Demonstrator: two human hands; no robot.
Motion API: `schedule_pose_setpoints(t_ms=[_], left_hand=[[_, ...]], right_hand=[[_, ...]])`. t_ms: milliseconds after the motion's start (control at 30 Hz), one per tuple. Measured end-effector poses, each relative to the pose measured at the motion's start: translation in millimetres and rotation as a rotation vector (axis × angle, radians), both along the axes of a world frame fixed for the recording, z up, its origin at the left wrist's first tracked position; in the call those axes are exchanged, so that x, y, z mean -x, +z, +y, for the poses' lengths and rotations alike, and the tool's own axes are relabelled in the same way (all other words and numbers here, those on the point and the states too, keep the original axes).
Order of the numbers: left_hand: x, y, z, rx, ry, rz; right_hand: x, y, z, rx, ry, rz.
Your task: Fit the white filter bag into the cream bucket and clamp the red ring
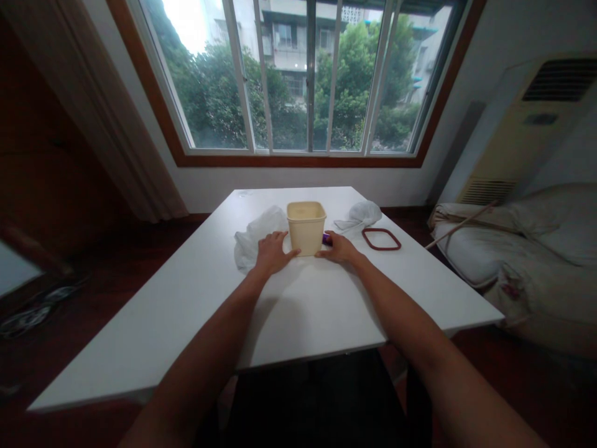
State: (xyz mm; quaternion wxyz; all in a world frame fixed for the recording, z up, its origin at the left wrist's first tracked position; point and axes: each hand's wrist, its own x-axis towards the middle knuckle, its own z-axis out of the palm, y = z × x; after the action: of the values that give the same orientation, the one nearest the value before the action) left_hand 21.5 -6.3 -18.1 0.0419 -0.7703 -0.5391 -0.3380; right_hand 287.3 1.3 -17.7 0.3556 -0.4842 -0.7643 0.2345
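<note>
A cream square container [306, 226] stands upright on the white table [196, 311], open at the top. My left hand [272, 252] lies flat on the table at its left base, fingers spread, thumb touching the container. My right hand [338, 248] rests on the table at its right base, fingertips on a small purple object [327, 238] beside the container. Whether that hand grips the purple object is unclear.
A white plastic bag [254, 236] lies left of the container, and another white bag [360, 215] at the back right. A dark red rectangular ring [381, 239] lies flat to the right. A bed with bedding [517, 249] stands right of the table.
</note>
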Motion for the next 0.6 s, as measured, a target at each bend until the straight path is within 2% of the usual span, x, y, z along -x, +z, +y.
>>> schedule_pose_setpoints(t_ms=[167,300,433,533,600], left_hand=[[24.9,-4.8,3.9,0.129,0.125,0.142],[44.2,-7.1,6.0,0.239,0.254,0.2],[57.1,5.1,6.6,0.392,0.327,0.255],[61.5,17.9,4.3,0.374,0.381,0.24],[61.6,24.9,1.6,0.316,0.418,0.231]], right_hand=[[2.6,-4.7,4.3,-0.029,-0.04,-0.132],[5.1,-1.2,1.3,-0.089,-0.029,-0.19],[1.4,13.6,-7.6,-0.144,-0.112,-0.29],[1.1,25.9,-15.6,-0.151,-0.197,-0.275],[6.1,29.1,-20.5,-0.137,-0.11,-0.179]])
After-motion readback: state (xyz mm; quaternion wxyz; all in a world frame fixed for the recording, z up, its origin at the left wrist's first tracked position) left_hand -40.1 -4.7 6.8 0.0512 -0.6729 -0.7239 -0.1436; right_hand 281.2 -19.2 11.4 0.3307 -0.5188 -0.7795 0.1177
